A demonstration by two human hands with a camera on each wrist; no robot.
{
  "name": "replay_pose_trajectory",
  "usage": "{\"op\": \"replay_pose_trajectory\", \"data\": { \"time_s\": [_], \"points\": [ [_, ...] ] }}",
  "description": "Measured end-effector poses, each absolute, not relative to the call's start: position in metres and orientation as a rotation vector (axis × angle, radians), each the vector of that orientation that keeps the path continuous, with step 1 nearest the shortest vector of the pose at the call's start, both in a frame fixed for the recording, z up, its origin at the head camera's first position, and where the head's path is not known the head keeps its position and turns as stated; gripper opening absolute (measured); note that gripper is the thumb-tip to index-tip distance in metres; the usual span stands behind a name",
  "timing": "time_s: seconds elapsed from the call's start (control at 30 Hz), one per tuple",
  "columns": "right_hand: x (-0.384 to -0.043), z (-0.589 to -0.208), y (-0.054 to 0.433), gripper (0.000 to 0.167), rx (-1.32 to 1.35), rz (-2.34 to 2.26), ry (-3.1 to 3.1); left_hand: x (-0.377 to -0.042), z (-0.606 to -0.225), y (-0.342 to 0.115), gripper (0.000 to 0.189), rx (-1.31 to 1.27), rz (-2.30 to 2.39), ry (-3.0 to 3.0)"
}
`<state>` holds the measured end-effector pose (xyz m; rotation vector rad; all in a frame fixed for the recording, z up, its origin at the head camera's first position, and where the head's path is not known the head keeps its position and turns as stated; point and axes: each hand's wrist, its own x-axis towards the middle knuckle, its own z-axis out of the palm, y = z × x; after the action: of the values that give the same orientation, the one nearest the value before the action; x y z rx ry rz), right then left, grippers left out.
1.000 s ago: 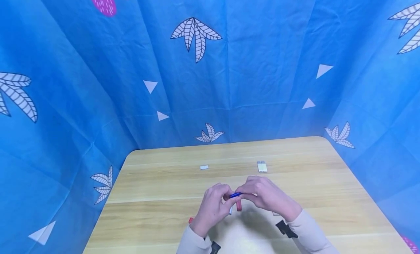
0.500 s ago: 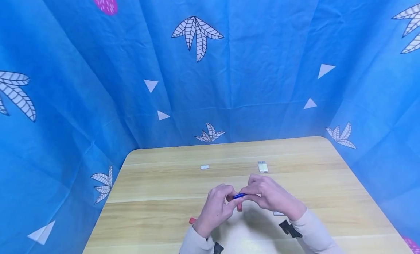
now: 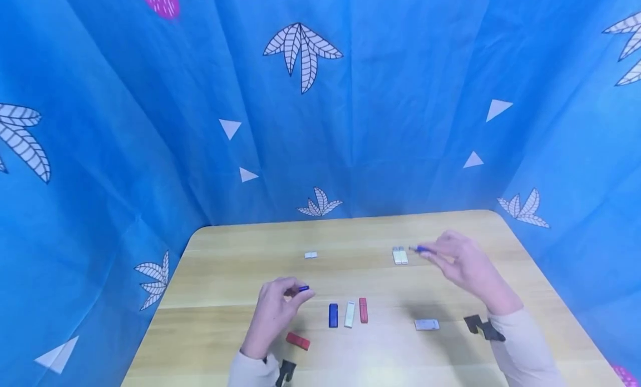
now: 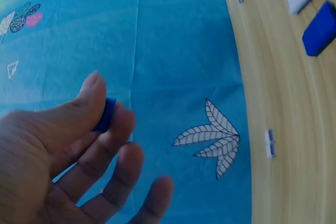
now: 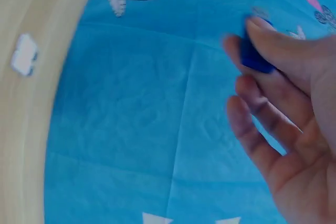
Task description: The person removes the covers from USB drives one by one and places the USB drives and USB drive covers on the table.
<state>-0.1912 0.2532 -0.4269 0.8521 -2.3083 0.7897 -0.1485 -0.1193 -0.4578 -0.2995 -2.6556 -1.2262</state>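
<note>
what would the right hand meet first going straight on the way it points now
Likely the pair of flat white rectangular sticks with grey ends, just ahead of the small blue stick the right hand pinches; height is unclear in the head view, so it might pass over them.

No text, label, brand, number or sign can be read. The blue stick (image 3: 333, 315), white stick (image 3: 349, 314) and red stick (image 3: 363, 310) side by side on the near part of the table (image 3: 225, 276) are too small to read, and the blue piece (image 5: 255, 56) in the right hand (image 5: 299, 108) is blurred.
</note>
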Motion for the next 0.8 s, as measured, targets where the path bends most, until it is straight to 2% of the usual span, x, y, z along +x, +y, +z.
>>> {"op": "replay_pose_trajectory", "data": {
  "time_s": [0.17, 0.33, 0.57, 0.8],
  "points": [
    [-0.208, -0.421, 0.252, 0.025, 0.675, 0.777, -2.325, -0.151, -0.461, -0.12, 0.027, -0.388, -1.183, -2.748],
    [-0.221, -0.435, 0.242, 0.017, 0.481, 0.828, -2.438, -0.146, -0.47, -0.114, 0.027, -0.373, -1.062, -2.77],
    [-0.238, -0.462, 0.231, 0.026, 0.24, 1.13, -2.665, -0.143, -0.475, -0.114, 0.04, -0.382, -0.975, -2.76],
    [-0.252, -0.484, 0.22, 0.028, -0.008, 1.374, -2.803, -0.141, -0.475, -0.112, 0.044, -0.377, -0.934, -2.771]
  ]
}}
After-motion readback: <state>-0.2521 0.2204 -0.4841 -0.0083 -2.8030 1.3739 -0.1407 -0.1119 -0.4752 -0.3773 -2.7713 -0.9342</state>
